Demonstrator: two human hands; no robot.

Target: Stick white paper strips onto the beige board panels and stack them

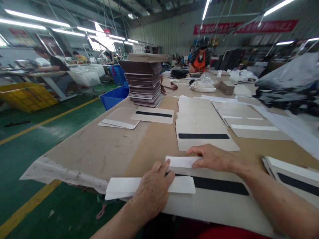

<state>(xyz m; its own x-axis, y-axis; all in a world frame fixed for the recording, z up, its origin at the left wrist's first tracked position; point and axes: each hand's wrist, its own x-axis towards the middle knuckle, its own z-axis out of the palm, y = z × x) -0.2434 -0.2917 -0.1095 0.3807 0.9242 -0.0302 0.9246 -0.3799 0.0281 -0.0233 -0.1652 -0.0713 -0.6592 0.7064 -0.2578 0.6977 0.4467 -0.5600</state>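
A beige panel (214, 202) with a black band (219, 185) lies in front of me at the table's near edge. Along its far edge runs a white paper strip (180, 161). My right hand (214, 158) grips this strip, fingers on the far edge and thumb on the near one. A few loose white strips (122, 187) are under my left hand (156, 186), its thumb lying over them. The left index fingertip presses on the left end of the upper strip. My right forearm covers part of the panel's right side.
Overlapping banded panels (199, 119) lie ahead, with more panels (256, 124) to their right and a pile (299, 179) near my right arm. A tall board stack (144, 83) stands at the left edge. Across the table is a person in an orange apron (199, 61).
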